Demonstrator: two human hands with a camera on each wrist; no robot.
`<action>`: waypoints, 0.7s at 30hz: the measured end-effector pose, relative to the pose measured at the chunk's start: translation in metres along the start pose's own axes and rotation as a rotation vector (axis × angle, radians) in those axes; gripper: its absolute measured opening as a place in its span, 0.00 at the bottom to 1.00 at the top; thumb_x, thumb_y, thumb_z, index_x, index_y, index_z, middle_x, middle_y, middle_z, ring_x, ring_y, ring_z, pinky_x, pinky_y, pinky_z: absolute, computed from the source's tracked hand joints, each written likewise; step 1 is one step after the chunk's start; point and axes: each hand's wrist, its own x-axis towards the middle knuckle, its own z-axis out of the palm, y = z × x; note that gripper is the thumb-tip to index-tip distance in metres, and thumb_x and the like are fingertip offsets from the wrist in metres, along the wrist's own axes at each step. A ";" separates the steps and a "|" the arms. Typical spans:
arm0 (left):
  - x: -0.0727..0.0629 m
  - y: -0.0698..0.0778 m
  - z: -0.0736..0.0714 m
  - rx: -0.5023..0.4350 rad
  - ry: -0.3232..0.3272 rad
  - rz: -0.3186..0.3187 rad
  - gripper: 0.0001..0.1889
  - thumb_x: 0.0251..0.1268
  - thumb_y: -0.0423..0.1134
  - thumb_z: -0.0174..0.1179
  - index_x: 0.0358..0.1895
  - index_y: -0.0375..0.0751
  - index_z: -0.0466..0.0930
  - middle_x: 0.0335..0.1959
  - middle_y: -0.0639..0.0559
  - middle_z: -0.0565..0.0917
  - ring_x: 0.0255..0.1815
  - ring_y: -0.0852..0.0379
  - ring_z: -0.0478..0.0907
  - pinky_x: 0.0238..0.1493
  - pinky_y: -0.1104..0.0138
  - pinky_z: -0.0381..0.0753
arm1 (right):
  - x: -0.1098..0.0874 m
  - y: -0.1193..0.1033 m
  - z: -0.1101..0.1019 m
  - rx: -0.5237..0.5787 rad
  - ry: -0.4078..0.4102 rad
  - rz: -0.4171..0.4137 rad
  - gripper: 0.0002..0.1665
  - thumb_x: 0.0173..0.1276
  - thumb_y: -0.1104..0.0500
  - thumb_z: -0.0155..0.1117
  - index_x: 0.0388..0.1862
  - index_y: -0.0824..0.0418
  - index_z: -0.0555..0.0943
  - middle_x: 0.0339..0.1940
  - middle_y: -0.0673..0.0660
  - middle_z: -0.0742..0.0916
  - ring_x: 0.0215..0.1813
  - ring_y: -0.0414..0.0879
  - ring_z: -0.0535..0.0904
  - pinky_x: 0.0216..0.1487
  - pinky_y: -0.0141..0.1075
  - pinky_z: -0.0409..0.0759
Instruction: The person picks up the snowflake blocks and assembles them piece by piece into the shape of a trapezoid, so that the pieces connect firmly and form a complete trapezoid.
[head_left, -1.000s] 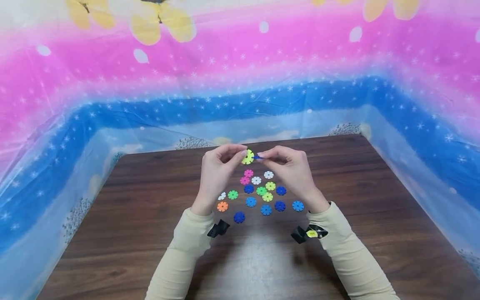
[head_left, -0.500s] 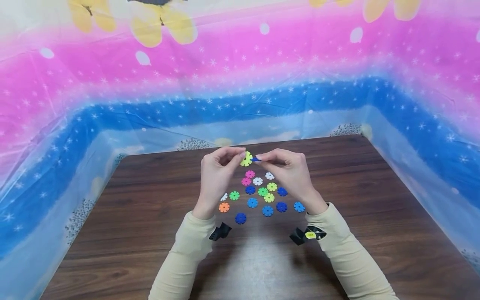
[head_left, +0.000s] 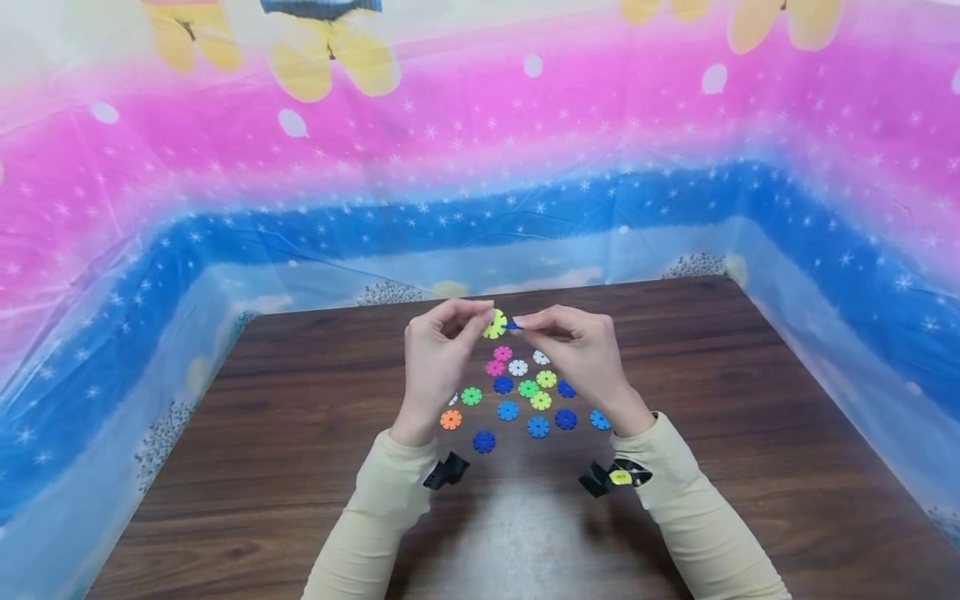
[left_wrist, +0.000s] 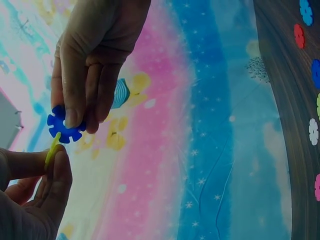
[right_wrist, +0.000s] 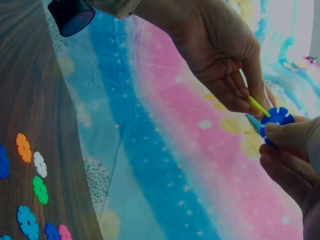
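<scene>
Above the far part of the table, my left hand [head_left: 441,358] pinches a yellow notched disc [head_left: 496,323] between thumb and fingers. Facing it, my right hand [head_left: 579,354] pinches a dark blue notched disc [right_wrist: 280,118], which looks edge-on in the head view. The two discs meet at their rims, set crosswise to each other; in the left wrist view the yellow disc [left_wrist: 52,149] reaches a notch of the blue disc [left_wrist: 59,131]. How deep it sits in the notch I cannot tell. Fingers hide part of both discs.
Several loose notched discs lie on the brown wooden table [head_left: 300,467] below my hands, among them an orange disc [head_left: 451,419], a green disc [head_left: 471,396] and a blue disc [head_left: 483,441]. A patterned cloth [head_left: 465,158] hangs around the table's far and side edges.
Both hands keep their pinch on the yellow and blue discs, which stay touching. The whole head view has shifted slightly, with the scene sitting a little lower now.
</scene>
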 end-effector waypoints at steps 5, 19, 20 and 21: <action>0.001 -0.001 0.002 0.003 0.004 0.029 0.05 0.66 0.30 0.67 0.41 0.34 0.89 0.33 0.45 0.89 0.25 0.59 0.78 0.27 0.71 0.75 | 0.000 0.001 -0.001 -0.004 0.012 -0.008 0.12 0.57 0.76 0.74 0.38 0.64 0.90 0.37 0.56 0.91 0.39 0.47 0.89 0.43 0.32 0.85; 0.002 -0.003 0.000 -0.034 -0.011 -0.013 0.06 0.66 0.33 0.68 0.42 0.34 0.89 0.35 0.45 0.89 0.27 0.58 0.81 0.30 0.71 0.78 | 0.004 0.000 0.001 0.012 -0.007 -0.014 0.13 0.56 0.74 0.76 0.38 0.62 0.90 0.35 0.54 0.91 0.38 0.45 0.88 0.43 0.32 0.85; 0.002 -0.003 -0.001 -0.043 -0.015 -0.021 0.06 0.66 0.34 0.68 0.42 0.35 0.89 0.36 0.45 0.89 0.29 0.57 0.81 0.31 0.70 0.78 | 0.005 0.000 0.001 0.022 -0.014 -0.014 0.12 0.57 0.74 0.76 0.38 0.62 0.90 0.35 0.54 0.91 0.38 0.45 0.88 0.43 0.32 0.85; 0.002 -0.004 -0.002 -0.054 -0.019 -0.031 0.07 0.66 0.34 0.68 0.42 0.35 0.89 0.37 0.45 0.89 0.30 0.57 0.82 0.32 0.70 0.79 | 0.005 0.000 0.002 0.031 -0.021 -0.016 0.12 0.57 0.73 0.75 0.39 0.62 0.90 0.35 0.54 0.91 0.38 0.45 0.88 0.43 0.32 0.85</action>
